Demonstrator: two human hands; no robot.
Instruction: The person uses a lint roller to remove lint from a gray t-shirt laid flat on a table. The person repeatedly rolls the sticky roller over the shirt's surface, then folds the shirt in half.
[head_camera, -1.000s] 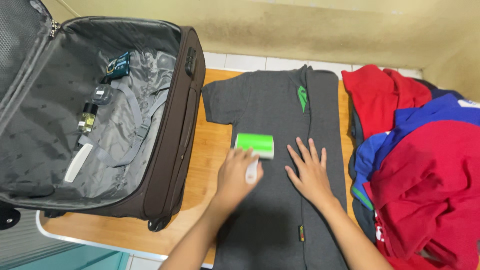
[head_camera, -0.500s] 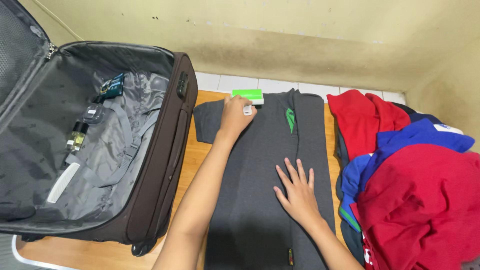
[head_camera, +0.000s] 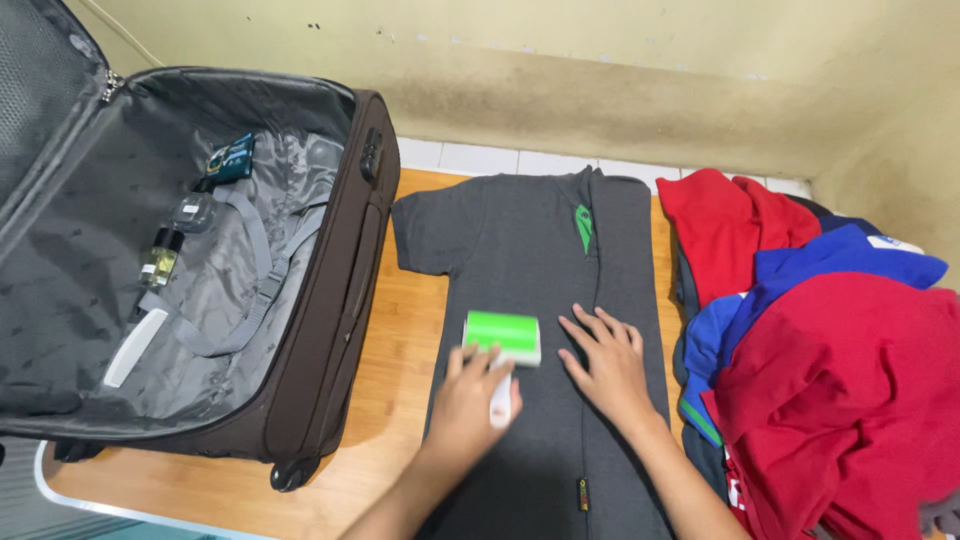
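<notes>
The left hand (head_camera: 470, 400), closed around the green lint roller (head_camera: 502, 338), had drawn it back near over the grey shirt (head_camera: 520, 250); the right hand (head_camera: 610, 365) lay open and flat on it

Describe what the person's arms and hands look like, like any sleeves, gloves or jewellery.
Both forearms are bare up to the bottom edge of the picture, with no sleeve showing. The left hand and the right hand wear no gloves. No ring, watch or bracelet can be seen on either wrist or on the fingers that show. The fingernails look short and unpainted.
</notes>
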